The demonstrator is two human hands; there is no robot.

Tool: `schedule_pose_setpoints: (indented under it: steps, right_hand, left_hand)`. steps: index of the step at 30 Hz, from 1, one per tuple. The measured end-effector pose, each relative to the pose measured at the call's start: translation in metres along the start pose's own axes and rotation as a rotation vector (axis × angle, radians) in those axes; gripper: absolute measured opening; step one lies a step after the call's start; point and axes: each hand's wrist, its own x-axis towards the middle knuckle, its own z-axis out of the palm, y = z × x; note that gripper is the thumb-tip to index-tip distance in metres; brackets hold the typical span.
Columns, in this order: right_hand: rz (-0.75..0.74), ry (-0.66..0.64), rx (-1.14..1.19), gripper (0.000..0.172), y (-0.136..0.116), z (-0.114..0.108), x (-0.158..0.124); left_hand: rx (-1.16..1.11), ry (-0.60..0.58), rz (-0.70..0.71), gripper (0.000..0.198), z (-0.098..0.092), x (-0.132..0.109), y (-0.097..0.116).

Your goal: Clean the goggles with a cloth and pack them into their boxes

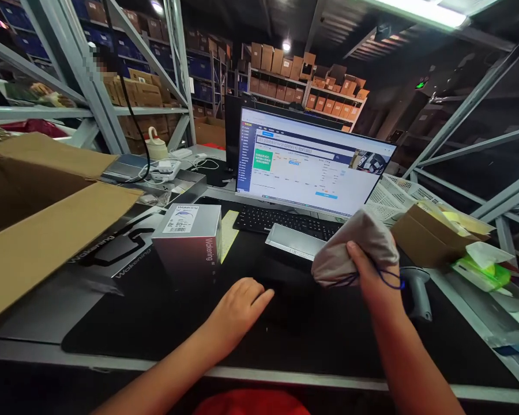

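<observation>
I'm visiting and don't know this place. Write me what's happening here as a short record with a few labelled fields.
Right hand: gripping a grey cloth pouch with a blue cord
Left hand: resting on a black desk mat
Nearby: silver Wakening box with barcode label
Desk: keyboard, monitor, handheld barcode scanner
Behind: metal shelving holding cartons

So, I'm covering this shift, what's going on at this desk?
A person holds a grey cloth pouch with a blue cord in their right hand, above a black desk mat. Their left hand rests on the mat near a silver Wakening box. An open cardboard carton sits further left, and a handheld barcode scanner is beside the right hand.
</observation>
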Motion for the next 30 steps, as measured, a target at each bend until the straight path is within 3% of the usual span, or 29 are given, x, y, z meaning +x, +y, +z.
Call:
schedule_pose_setpoints:
  steps: [3, 7, 10, 13, 16, 18, 21, 24, 26, 28, 30]
  right_hand:
    - [-0.071, -0.137, -0.094, 0.04, -0.007, 0.011, -0.026]
    - [-0.366, -0.613, -0.219, 0.051, -0.009, 0.036, -0.052]
    - [-0.489, -0.921, -0.592, 0.033, -0.01, 0.057, -0.056]
    - [-0.389, -0.967, -0.94, 0.021, -0.014, 0.08, -0.058]
    - [-0.328, -0.939, -1.032, 0.022, -0.019, 0.099, -0.062]
    - [-0.34, -0.951, -1.018, 0.022, -0.021, 0.102, -0.061]
    - [-0.432, -1.056, -0.908, 0.025, -0.022, 0.086, -0.044]
    - [-0.485, -1.409, -0.49, 0.044, -0.02, 0.057, -0.014]
    - [-0.391, -1.579, -0.247, 0.035, -0.019, 0.042, 0.0]
    - [-0.25, -1.529, -0.227, 0.033, -0.017, 0.037, 0.001]
    - [-0.153, -1.364, -0.29, 0.04, -0.016, 0.04, -0.008]
  left_hand:
    - [-0.009, 0.059, 0.115, 0.028, 0.001, -0.001, 0.015]
    - [-0.077, 0.12, 0.121, 0.028, 0.0, -0.004, 0.032]
    - [-0.089, 0.147, 0.105, 0.028, -0.002, -0.009, 0.039]
    - [-0.08, 0.169, 0.04, 0.03, 0.0, -0.016, 0.041]
    - [-0.105, 0.198, -0.059, 0.028, 0.005, -0.022, 0.042]
    - [-0.12, 0.195, -0.104, 0.026, 0.008, -0.024, 0.043]
    - [-0.118, 0.159, -0.155, 0.02, 0.009, -0.023, 0.045]
    - [-0.164, 0.119, -0.23, 0.014, 0.006, -0.017, 0.045]
    - [-0.191, 0.066, -0.277, 0.021, 0.002, -0.012, 0.041]
    - [-0.171, -0.032, -0.311, 0.029, -0.001, -0.006, 0.037]
    - [-0.119, -0.121, -0.352, 0.033, -0.003, -0.003, 0.035]
